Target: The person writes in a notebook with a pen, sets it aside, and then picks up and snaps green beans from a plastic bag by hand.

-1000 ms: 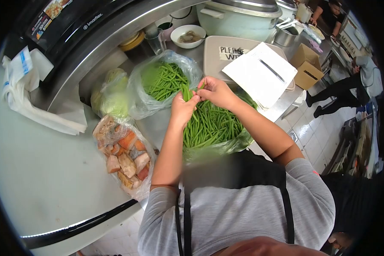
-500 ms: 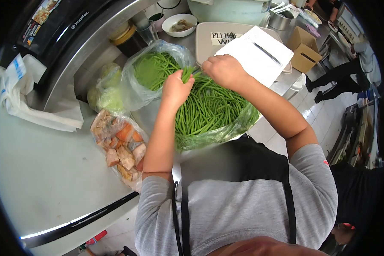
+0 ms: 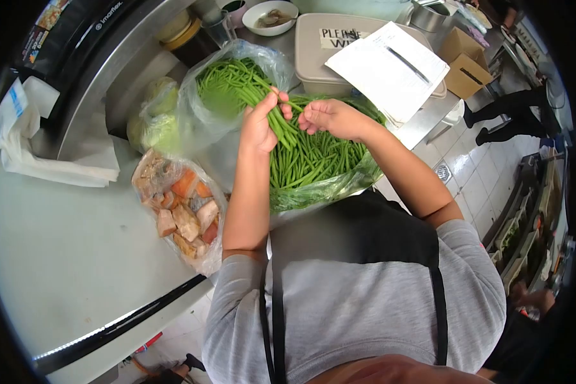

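Observation:
My left hand (image 3: pixel 260 128) is closed around a small bunch of long green beans (image 3: pixel 284 132), over the gap between two plastic bags. Close beside it, my right hand (image 3: pixel 331 120) has its fingertips pinched together at a thin green bean (image 3: pixel 294 105) that reaches across from the left hand. Below both hands lies a large open bag of green beans (image 3: pixel 320 165), heaped full. To the left, a clear plastic bag (image 3: pixel 195 115) holds more cut green beans (image 3: pixel 233 77), partly blurred in the picture.
Left of my forearm lies a bag of meat chunks (image 3: pixel 185 221), with a bagged pale green vegetable (image 3: pixel 159 121) above it. A lidded container (image 3: pixel 310 45), an open notebook with a pen (image 3: pixel 387 73), a white bowl (image 3: pixel 253 18) and a cardboard box (image 3: pixel 465 73) stand farther back.
My right hand has lowered and turned beside the left one. More bean lengths now show hanging from my left hand. The camera view has shifted slightly.

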Available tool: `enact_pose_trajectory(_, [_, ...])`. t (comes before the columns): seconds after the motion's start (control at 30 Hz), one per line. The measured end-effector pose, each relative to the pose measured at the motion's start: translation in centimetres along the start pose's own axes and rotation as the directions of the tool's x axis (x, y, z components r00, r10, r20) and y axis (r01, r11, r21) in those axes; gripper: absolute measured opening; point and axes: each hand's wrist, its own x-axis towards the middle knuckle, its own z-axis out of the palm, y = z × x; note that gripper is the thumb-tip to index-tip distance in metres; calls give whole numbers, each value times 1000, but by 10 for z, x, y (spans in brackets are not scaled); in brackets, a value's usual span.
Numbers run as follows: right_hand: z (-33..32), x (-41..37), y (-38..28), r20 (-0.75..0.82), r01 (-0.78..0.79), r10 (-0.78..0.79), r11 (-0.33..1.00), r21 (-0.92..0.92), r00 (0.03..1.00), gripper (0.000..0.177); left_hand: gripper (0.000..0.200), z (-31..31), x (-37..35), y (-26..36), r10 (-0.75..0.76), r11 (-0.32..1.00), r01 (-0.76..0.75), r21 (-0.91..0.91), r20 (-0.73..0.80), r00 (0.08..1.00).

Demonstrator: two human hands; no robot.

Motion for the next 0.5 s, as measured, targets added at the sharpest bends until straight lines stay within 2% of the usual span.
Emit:
enact_pose_trajectory(0.07, [1,3,-1,47,-24,21,999,48,999,19,10,-3,-1,0,10,1000,-10,-14,5,1000])
enact_pose_trajectory(0.1, [1,5,0,69,-33,28,997,68,997,19,9,-2,-3,1,31,998,-31,48,1,1000])
enact_pose_trajectory(0.13, [5,7,1,2,-4,4,993,116,1000,18,9,0,-5,3,52,993,-52,110,1,999])
enact_pose_trajectory(0.23, [17,12,7,-135,-16,-14,976,-219,991,20,7,14,-13,7,101,927,-107,360,34,994])
enact_pose_trajectory(0.27, [21,19,19,-171,22,-121,873,-488,978,22,7,19,-16,4,121,896,-135,423,60,991])
enact_pose_trajectory(0.3, [25,18,21,-112,12,-106,774,-633,988,22,7,23,-19,2,139,861,-164,482,86,986])
enact_pose_trajectory(0.33, [31,15,22,-54,13,-83,651,-759,995,22,7,25,-20,3,183,866,-195,461,71,981])
enact_pose_trajectory(0.37, [36,12,23,-2,25,-51,508,-861,999,22,7,22,-20,5,210,874,-190,447,5,978])
enact_pose_trajectory(0.4, [38,6,23,83,79,-17,532,-843,996,20,7,17,-19,8,235,881,-187,434,-60,970])
enact_pose_trajectory(0.47, [40,0,32,120,191,-159,569,-800,980,17,8,3,-15,13,256,900,-171,402,-167,952])
enact_pose_trajectory(0.5, [42,0,38,134,246,-230,581,-775,964,16,9,-2,-15,13,234,884,-133,449,-178,956])
